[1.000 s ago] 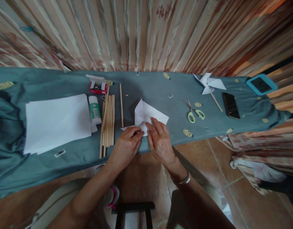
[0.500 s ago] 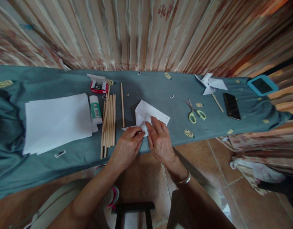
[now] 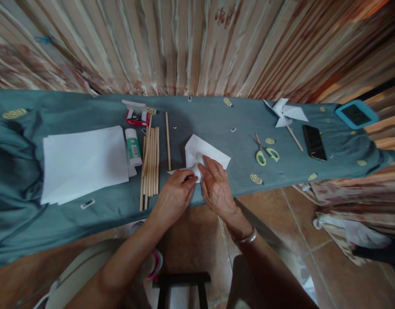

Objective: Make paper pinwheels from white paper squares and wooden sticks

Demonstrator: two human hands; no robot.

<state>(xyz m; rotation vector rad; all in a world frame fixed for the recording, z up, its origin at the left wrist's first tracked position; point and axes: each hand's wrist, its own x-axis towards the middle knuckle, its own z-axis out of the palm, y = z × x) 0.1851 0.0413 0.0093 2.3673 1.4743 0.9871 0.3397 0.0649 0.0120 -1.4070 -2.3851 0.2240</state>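
Note:
A white sheet of paper, cut and partly folded, lies at the near edge of the cloth-covered table. My left hand pinches a corner of it between thumb and forefinger. On the paper's near right part, my right hand presses with bent fingers and grips the folded piece. Its thumb tip is partly hidden. A single wooden stick lies just left of the paper. Further right are scissors with green handles and a white paper pinwheel on a stick.
Left on the blue-green cloth are stacked white sheets, a glue stick, several wooden sticks and an opened red box of small dark pieces. A phone and a blue-framed tablet lie right. A curtain hangs behind.
The view has shifted slightly, so things on the table appear a little further right. Both hands stay on the paper, with hardly any movement of the fingers.

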